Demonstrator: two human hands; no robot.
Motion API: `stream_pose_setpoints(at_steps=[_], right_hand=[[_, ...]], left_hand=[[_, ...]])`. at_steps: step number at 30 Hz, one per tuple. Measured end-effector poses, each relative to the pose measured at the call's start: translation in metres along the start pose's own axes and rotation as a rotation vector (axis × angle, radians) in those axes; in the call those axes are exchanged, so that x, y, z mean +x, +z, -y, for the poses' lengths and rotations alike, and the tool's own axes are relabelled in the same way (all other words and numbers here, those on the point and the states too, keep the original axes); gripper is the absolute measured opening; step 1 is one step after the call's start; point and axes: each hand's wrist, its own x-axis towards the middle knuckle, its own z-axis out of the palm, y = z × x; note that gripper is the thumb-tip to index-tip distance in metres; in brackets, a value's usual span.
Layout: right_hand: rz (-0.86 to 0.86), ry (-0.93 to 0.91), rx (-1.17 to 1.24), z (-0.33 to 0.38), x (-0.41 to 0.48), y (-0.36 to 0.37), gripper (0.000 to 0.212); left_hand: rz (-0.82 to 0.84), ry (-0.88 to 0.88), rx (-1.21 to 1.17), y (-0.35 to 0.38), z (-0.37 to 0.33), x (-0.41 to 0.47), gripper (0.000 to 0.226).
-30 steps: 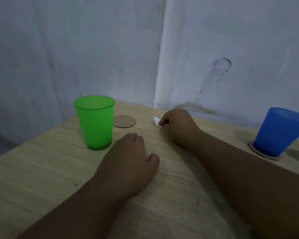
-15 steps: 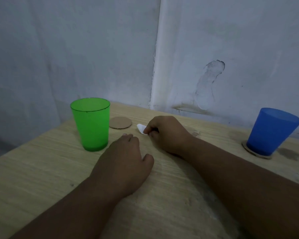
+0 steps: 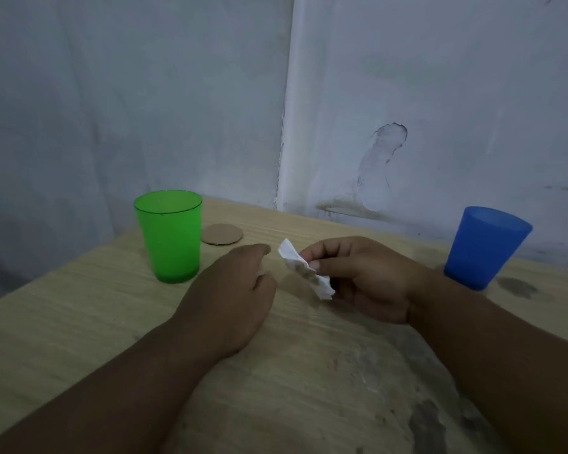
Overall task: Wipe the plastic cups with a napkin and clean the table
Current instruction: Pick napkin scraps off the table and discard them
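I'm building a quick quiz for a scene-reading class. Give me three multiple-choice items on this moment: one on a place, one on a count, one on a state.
1. The cardboard coaster lies:
A. beside the green cup
B. inside a cup
C. on the floor

2. Cups standing on the table:
A. one
B. two
C. three

3. The napkin is:
A. spread flat
B. pinched in the right hand
C. stuffed in a cup

Answers:
1. A: it lies flat on the table next to that cup.
2. B: only the green one and a blue cup show.
3. B: thumb and fingers grip the crumpled napkin.
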Motion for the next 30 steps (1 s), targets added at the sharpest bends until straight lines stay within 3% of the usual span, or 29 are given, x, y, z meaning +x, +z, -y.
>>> stream_pose_setpoints(at_steps=[2, 5, 10, 14, 19, 25, 30], right_hand=[[0.038, 0.031, 0.114, -0.004, -0.02, 0.001, 0.025], [-0.029, 0.053, 0.136, -0.005, -0.049, -0.003, 0.026], [-0.343, 0.097, 0.219, -0.006, -0.098, -0.011, 0.021], [-0.608, 0.069, 0.281, -0.008, -0.142, -0.026, 0.018], [-0.904, -0.087, 0.197, -0.009, -0.225, -0.067, 0.015], [-1.103, -0.16, 0.08, -0.018, -0.358, -0.125, 0.017], [-1.308, -0.082, -0.06, -0.039, -0.491, -0.159, 0.013]], left_hand=[[0.045, 0.108, -0.318, 0.0, -0.016, -0.007, 0.033], [0.056, 0.08, -0.622, 0.006, -0.043, -0.02, 0.036], [-0.033, 0.115, -0.533, 0.028, -0.092, -0.033, 0.02], [-0.048, 0.224, -0.501, 0.053, -0.146, -0.055, 0.032], [0.297, 0.254, -0.521, 0.108, -0.231, -0.082, 0.068], [0.566, 0.361, -0.548, 0.174, -0.344, -0.116, 0.082], [0.789, 0.42, -0.6, 0.231, -0.438, -0.157, 0.088]])
